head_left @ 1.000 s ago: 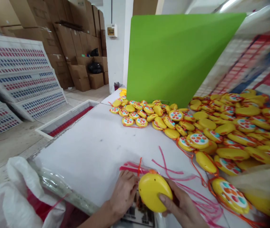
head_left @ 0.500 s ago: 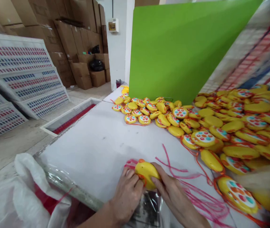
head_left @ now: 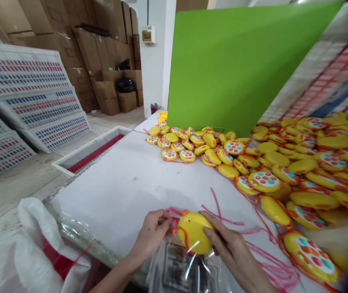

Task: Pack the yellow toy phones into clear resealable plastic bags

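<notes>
We held the yellow egg-shaped plastic toy (head_left: 194,232) in our right hand (head_left: 233,254), fingers closed round its right side, long axis running left to right. Our left hand (head_left: 152,232) pinched the clear plastic bag (head_left: 180,270) just left of it, near the white worktop (head_left: 125,183) edge.

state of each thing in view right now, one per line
yellow toy: back up, held in the right hand, partly inside the clear bag
clear bag: mouth open, pinched by the left hand
orange cord: looped over the toy
pile of yellow toys: loose on the white table
green board: upright, tilted
</notes>
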A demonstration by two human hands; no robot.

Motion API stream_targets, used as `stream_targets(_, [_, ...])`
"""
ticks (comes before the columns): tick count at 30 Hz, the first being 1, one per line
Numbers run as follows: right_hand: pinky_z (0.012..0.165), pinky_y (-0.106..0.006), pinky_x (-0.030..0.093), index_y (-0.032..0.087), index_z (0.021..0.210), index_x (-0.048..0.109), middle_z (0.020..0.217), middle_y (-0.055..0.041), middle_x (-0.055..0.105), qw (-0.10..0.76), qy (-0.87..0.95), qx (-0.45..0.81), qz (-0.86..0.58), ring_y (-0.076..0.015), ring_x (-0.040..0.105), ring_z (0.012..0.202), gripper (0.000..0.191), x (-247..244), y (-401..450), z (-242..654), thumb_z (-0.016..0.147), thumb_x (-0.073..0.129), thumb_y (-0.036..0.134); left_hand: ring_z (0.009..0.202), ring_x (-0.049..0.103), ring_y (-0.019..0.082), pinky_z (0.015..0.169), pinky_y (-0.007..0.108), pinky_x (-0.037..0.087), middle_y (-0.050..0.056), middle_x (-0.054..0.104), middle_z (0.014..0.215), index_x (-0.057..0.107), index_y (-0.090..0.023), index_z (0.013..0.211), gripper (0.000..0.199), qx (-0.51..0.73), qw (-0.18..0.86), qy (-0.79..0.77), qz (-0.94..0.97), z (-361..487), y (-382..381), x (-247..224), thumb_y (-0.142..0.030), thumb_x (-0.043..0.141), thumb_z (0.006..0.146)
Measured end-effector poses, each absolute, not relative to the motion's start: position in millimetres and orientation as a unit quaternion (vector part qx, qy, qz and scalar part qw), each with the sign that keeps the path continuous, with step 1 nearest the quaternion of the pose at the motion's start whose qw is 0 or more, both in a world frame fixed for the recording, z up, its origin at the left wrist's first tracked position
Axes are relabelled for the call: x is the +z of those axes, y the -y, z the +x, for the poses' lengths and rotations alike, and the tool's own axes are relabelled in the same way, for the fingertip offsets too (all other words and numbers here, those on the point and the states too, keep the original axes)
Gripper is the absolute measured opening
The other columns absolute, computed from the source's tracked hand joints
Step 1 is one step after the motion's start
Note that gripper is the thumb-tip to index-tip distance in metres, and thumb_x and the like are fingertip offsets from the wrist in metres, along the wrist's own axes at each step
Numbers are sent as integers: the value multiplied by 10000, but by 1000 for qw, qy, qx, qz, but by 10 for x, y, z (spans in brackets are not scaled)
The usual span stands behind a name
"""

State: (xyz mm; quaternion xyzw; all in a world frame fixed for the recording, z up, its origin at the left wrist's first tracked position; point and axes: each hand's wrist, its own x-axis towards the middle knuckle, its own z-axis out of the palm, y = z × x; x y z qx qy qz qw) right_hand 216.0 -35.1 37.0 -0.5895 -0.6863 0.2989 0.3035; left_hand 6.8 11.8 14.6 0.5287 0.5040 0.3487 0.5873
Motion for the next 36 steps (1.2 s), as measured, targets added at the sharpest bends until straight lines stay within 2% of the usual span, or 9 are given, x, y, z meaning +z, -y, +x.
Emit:
stream_targets(6, [488,-222,478,161,1008,651,604,-15,607,337,678,280,-590,-136,560,505,360,277,270,2231,888,370,354,603,596,160,563,261,464,61,640,679,504,-151,750,255,369,622,-474,502,99,-144,98,-397,471,806])
stream_targets(12, [650,-258,506,166,984,640,823,-58,683,346,665,268,-605,-166,632,704,302,138,263,2016,880,414,338,767,600,163,649,242,475,56,618,825,524,-161,911,284,358,558,-507,552,-2,80,84,-429,465,837])
stream_targets(16, [706,-262,502,198,995,613,929,-50,662,326,681,306,-580,-161,615,778,252,163,285,2000,870,464,358,553,566,128,479,196,418,18,583,658,506,-161,763,342,258,554,-532,586,-112,342,162,-477,412,856])
stream_targets(18, [764,-282,495,205,1021,602,977,-50,649,304,695,328,-563,-172,608,843,248,183,285,2027,849,505,354,438,515,105,402,184,360,-6,559,594,507,-158,777,332,190,580,-527,592,-117,457,197,-474,432,844])
stream_targets(21, [870,-337,459,209,1098,575,1079,-59,621,267,704,353,-556,-205,578,978,320,175,263,2048,805,565,337,397,487,94,376,170,318,-42,540,572,505,-170,946,223,150,587,-515,606,-36,536,203,-347,499,810])
stream_targets(24, [930,-385,422,209,1201,519,1163,-71,591,247,690,378,-565,-232,546,1060,470,129,224,2045,755,614,319,431,507,97,398,165,342,-43,548,602,487,-184,977,234,167,578,-520,606,91,510,150,-189,503,744])
stream_targets(26, [928,-386,423,204,1201,515,1148,-73,598,259,674,405,-561,-234,549,1054,489,104,201,2056,736,626,306,449,517,101,407,167,367,-41,553,629,478,-190,989,291,184,583,-521,595,155,474,90,-125,476,705])
stream_targets(29, [845,-345,467,180,1071,562,1008,-67,629,296,639,460,-540,-212,586,945,333,103,186,2126,772,586,325,453,514,99,399,164,373,-44,544,639,477,-199,1003,353,211,603,-507,579,198,425,9,-79,442,672])
stream_targets(36, [652,-251,483,162,1009,568,833,-30,612,322,610,502,-523,-159,582,767,294,158,135,2294,834,518,393,544,522,95,506,180,395,-30,560,689,497,-201,958,222,354,570,-494,553,328,113,67,-129,440,756])
